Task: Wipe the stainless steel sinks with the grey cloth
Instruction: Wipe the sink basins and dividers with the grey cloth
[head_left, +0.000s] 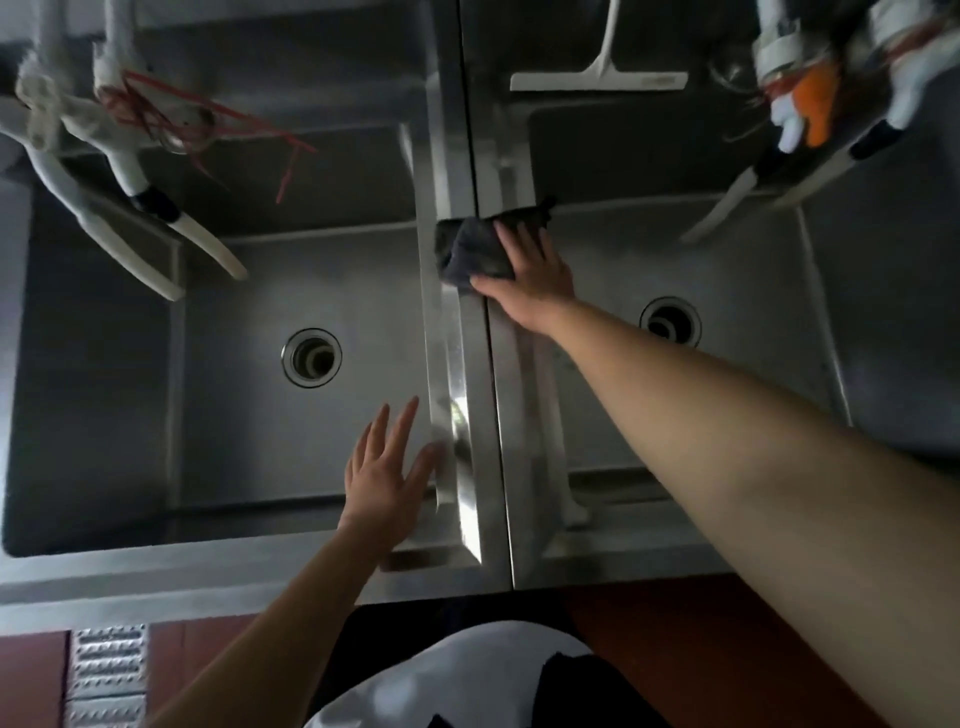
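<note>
Two stainless steel sinks stand side by side: the left sink (104, 395) and the right sink (769, 291), split by a shiny steel divider rim (470, 415). The grey cloth (475, 249) lies bunched on the far part of that rim. My right hand (530, 275) presses flat on the cloth with straight fingers, the arm stretched in from the lower right. My left hand (387, 478) hovers over the near right corner of the left sink, fingers spread and straight, holding nothing.
White taps (156, 208) wrapped in cloth and red string hang over the left sink; more taps (810, 119) with an orange part hang over the right one. A white squeegee (600, 73) lies behind the right sink. Each basin has a round drain (311, 357).
</note>
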